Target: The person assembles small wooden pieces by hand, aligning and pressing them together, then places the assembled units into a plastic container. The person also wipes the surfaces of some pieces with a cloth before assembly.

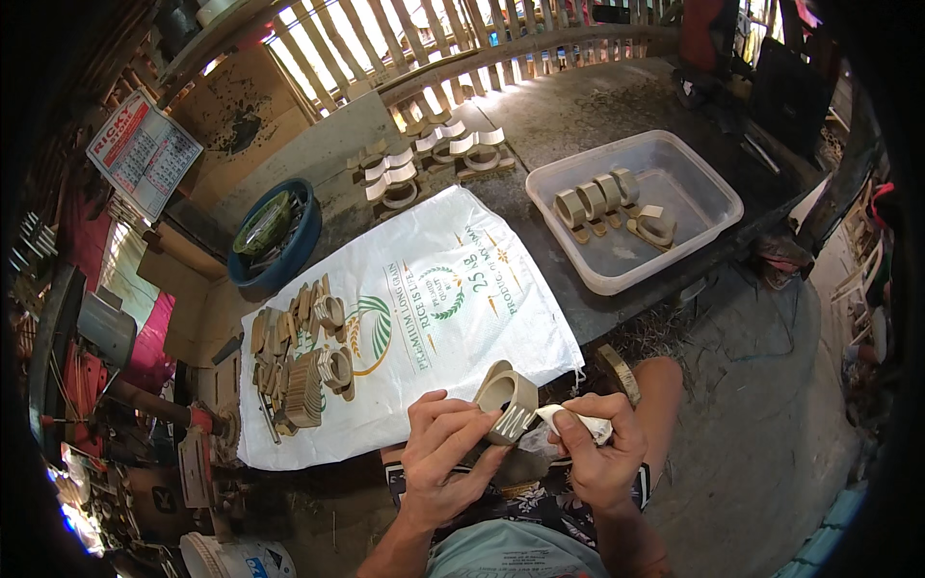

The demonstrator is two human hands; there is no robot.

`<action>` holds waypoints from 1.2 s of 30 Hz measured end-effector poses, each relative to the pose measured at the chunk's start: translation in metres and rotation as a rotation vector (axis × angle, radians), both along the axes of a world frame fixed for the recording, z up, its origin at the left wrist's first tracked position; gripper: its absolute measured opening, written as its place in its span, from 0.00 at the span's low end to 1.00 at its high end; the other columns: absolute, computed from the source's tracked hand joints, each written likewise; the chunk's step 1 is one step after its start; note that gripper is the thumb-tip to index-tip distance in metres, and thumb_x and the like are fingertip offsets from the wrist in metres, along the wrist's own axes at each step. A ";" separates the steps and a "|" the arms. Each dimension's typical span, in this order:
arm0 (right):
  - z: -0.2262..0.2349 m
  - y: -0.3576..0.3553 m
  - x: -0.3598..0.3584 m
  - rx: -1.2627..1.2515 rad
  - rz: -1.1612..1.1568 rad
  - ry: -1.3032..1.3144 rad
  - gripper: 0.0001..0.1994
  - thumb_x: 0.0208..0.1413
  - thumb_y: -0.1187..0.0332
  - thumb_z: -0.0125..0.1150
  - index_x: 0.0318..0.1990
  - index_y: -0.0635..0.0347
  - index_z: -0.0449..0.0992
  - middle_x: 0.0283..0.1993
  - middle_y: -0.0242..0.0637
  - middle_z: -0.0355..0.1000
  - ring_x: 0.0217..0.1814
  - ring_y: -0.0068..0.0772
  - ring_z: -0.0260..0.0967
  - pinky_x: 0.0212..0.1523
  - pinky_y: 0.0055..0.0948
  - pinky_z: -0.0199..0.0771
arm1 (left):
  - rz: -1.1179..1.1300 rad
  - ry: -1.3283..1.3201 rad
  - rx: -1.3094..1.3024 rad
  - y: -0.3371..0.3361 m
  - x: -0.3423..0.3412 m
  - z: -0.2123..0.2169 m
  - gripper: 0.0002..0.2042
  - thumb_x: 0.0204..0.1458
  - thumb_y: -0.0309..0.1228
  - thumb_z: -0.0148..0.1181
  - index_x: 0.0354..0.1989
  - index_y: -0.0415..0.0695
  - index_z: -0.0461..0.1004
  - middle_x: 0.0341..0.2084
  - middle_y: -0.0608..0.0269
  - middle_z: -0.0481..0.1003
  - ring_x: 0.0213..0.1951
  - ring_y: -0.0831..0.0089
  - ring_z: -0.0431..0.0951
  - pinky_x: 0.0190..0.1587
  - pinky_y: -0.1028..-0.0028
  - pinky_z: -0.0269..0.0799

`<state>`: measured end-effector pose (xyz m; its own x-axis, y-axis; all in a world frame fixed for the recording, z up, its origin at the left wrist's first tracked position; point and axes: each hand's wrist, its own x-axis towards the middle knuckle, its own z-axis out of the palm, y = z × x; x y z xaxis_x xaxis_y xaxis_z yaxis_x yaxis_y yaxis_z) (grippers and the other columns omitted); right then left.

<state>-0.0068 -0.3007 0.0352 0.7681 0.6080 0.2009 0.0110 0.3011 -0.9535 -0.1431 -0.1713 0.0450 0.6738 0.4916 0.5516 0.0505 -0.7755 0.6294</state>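
Between the fingers and thumb of my left hand is a tan wooden ring piece with a large round hole, held tilted above my lap. A white zigzag bead of glue runs along its flat side facing my right hand. My right hand is closed around a small, soft white glue tube, its tip close beside the zigzag. Just beyond my hands lies a white woven sack, spread over the table. On its left part rest several flat wooden pieces and ribbed wooden blocks.
A clear plastic tub holding several wooden rings stands at the right. Farther back are several ring pieces topped with pale curved parts. A blue basin sits at left, and a white bucket at lower left.
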 end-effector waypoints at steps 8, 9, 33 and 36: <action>0.003 -0.003 -0.004 0.040 0.050 0.026 0.08 0.59 0.80 0.67 0.43 0.69 0.75 0.32 0.42 0.80 0.33 0.23 0.78 0.32 0.22 0.76 | 0.006 -0.027 -0.035 0.003 -0.001 -0.007 0.23 0.39 0.24 0.78 0.48 0.42 0.81 0.38 0.62 0.81 0.45 0.62 0.78 0.58 0.55 0.66; 0.003 -0.002 -0.004 0.071 0.087 -0.005 0.08 0.59 0.80 0.67 0.43 0.69 0.75 0.32 0.42 0.80 0.33 0.23 0.78 0.32 0.23 0.76 | 0.004 -0.035 -0.030 0.003 -0.001 -0.007 0.23 0.39 0.24 0.77 0.49 0.42 0.81 0.38 0.62 0.81 0.45 0.62 0.78 0.58 0.55 0.66; 0.004 -0.003 -0.008 0.006 0.005 0.106 0.09 0.58 0.80 0.67 0.44 0.69 0.75 0.34 0.40 0.80 0.33 0.21 0.76 0.32 0.22 0.74 | 0.039 -0.069 -0.180 0.006 -0.003 -0.016 0.25 0.41 0.19 0.73 0.52 0.43 0.79 0.41 0.58 0.83 0.51 0.60 0.81 0.68 0.49 0.58; 0.006 -0.004 -0.001 0.035 0.061 0.228 0.08 0.59 0.80 0.66 0.44 0.69 0.76 0.36 0.38 0.80 0.35 0.20 0.76 0.33 0.21 0.75 | 0.004 -0.054 -0.269 0.010 -0.003 -0.025 0.23 0.41 0.16 0.72 0.50 0.43 0.80 0.46 0.55 0.83 0.57 0.57 0.80 0.73 0.46 0.48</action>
<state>-0.0081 -0.3048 0.0413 0.7582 0.6503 0.0478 -0.2230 0.3275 -0.9182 -0.1458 -0.1613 0.0204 0.6443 0.6284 0.4359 0.0140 -0.5795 0.8148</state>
